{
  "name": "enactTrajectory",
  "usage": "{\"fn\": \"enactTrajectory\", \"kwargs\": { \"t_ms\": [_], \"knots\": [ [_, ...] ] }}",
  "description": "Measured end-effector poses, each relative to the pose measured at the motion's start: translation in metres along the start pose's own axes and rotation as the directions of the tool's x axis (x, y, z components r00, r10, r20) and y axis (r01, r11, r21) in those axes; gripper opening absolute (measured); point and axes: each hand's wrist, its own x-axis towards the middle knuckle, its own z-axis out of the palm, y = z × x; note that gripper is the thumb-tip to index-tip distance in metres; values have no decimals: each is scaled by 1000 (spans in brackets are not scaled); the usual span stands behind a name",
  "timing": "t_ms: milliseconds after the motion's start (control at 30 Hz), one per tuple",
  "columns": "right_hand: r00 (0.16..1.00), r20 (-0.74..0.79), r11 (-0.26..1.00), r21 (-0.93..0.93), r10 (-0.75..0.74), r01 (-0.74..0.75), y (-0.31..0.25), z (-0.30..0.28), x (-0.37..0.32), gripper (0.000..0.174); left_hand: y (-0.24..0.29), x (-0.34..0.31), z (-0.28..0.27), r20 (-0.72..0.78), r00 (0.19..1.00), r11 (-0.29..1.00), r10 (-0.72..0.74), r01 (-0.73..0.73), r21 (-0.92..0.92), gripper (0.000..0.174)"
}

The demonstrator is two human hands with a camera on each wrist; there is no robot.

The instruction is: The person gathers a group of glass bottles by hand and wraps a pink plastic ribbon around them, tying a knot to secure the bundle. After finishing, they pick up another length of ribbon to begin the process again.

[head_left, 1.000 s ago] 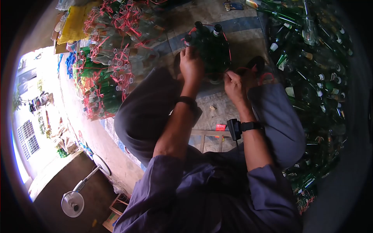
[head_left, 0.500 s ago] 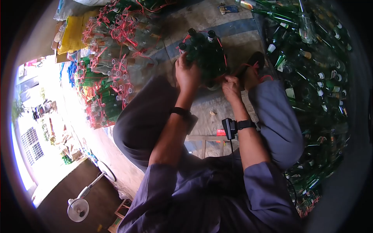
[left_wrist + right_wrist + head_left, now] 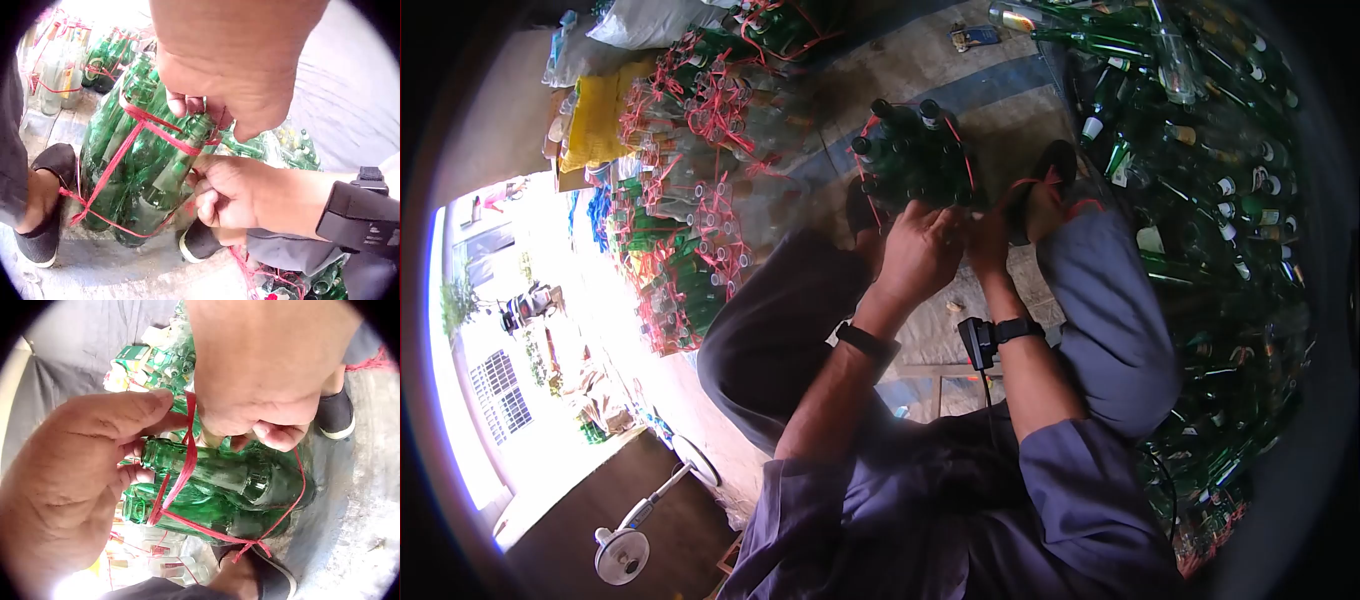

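A bundle of upright green glass bottles (image 3: 915,165) stands on the floor between the person's feet, tied round with red plastic string (image 3: 115,162). My left hand (image 3: 920,255) is at the bundle's near side. Its thumb and fingers pinch the string beside a bottle neck (image 3: 159,453) in the right wrist view. Close beside it, my right hand (image 3: 988,245) has its fingers curled against the near bottle's side, a strand of string running down from them. In the left wrist view, the right hand's thumb lies right at the string below the bottle's mouth.
Many tied bundles of clear and green bottles (image 3: 690,200) stand at the left. Loose green bottles (image 3: 1200,200) lie heaped at the right. The person's shoes (image 3: 56,162) flank the bundle. A fan (image 3: 622,555) stands at the lower left. A yellow sack (image 3: 600,120) lies farther back.
My left hand has left the bottle at the bundle's left top and come right and nearer, beside my right hand. The right hand has shifted slightly left. The head view has shifted a little.
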Motion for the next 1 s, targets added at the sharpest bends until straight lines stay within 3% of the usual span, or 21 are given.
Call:
{"fn": "enactTrajectory", "kwargs": {
  "t_ms": [33, 67, 100, 133, 167, 233, 367, 433, 533, 633, 667, 700, 733, 833, 867, 933, 1000],
  "knots": [
    [999, -45, 986, -165, -22, 14, 11, 12, -3, 45, 0, 1, 1, 19, 1000, 1000, 25, -25, 16, 28],
    [999, -51, 986, -166, -18, 9, 18, 19, -6, 45, -6, 1, 4, 61, 998, 999, 16, -18, 27, 32],
    [982, 1, 974, 133, 188, -186, 15, 19, -6, 44, -5, 1, 5, 64, 998, 999, 22, -23, 27, 32],
    [927, 111, 835, 405, 359, -372, 12, 19, -5, 44, -4, 0, 5, 83, 997, 998, -10, 5, 55, 33],
    [926, 109, 833, 409, 360, -372, 10, 17, -6, 44, -3, -1, 4, 101, 994, 996, -43, 34, 84, 33],
    [971, -8, 927, 300, 240, -226, -30, -20, 2, 43, -7, -3, 7, 110, 993, 996, -44, 35, 88, 36],
    [980, 50, 907, 371, 195, -199, -41, -34, 6, 42, -14, -2, 9, 162, 987, 997, 22, -35, 75, 42],
    [899, 96, 853, 289, 427, -436, -55, -40, 5, 38, -10, 0, 2, 220, 975, 987, 13, -48, 153, 48],
    [905, 135, 875, 231, 404, -425, -50, -39, 6, 35, -8, 5, -5, 213, 970, 959, 114, -164, 231, 49],
    [900, 118, 885, 166, 420, -435, -33, -23, 3, 28, -7, 12, -15, 323, 941, 918, 102, -214, 335, 49],
    [901, 120, 885, 171, 417, -433, -27, -19, 3, 28, -7, 14, -16, 378, 912, 878, 158, -305, 368, 46],
    [947, 130, 904, 284, 294, -319, -22, -19, 4, 25, -8, 16, -16, 434, 876, 830, 211, -394, 393, 43],
    [978, 125, 898, 391, 166, -203, -17, -18, 4, 23, -9, 19, -16, 435, 875, 828, 211, -396, 396, 43],
    [964, 249, 927, 334, 88, -171, -7, -17, 5, 20, -11, 23, -14, 472, 852, 832, 226, -421, 362, 38],
    [965, 248, 927, 334, 90, -173, -5, -17, 4, 20, -11, 24, -15, 478, 850, 820, 222, -428, 380, 37],
    [892, 403, 872, 339, 205, -353, -16, -31, 8, 23, -10, 28, -16, 485, 847, 806, 219, -437, 400, 36],
    [879, 421, 830, 391, 224, -398, -28, -45, 8, 25, -7, 31, -21, 515, 833, 807, 204, -441, 393, 39]
  ]
}}
